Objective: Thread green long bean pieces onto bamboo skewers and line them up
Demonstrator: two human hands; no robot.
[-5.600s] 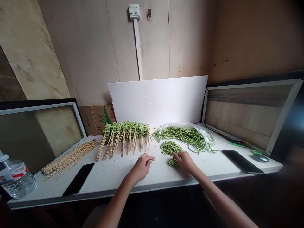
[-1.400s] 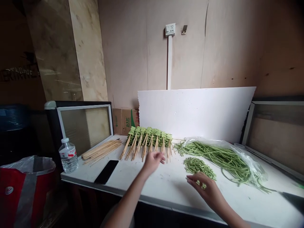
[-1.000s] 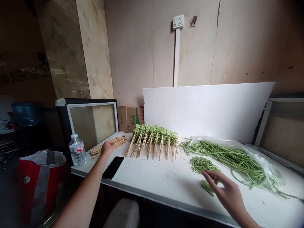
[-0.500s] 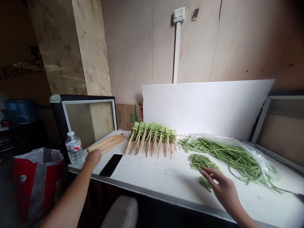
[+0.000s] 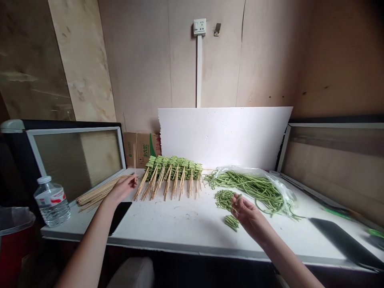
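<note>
My left hand is closed on a thin bamboo skewer, which points upward and looks blurred. Beside that hand lies a bundle of loose skewers. The fingers of my right hand pinch a short piece of green bean. Just beyond and below those fingers are a heap of cut bean pieces and a small lined-up bunch of pieces. Between my hands, farther back, filled bean skewers are stacked with their bare stick ends toward me.
Long uncut beans spill from a clear plastic bag at the right. A dark flat object lies near the right edge. A black phone and a water bottle stand left on the white table.
My left hand has come away from the loose skewers, rightward, with one skewer in it. My right hand has lifted a bean piece off the table. The view has turned right.
</note>
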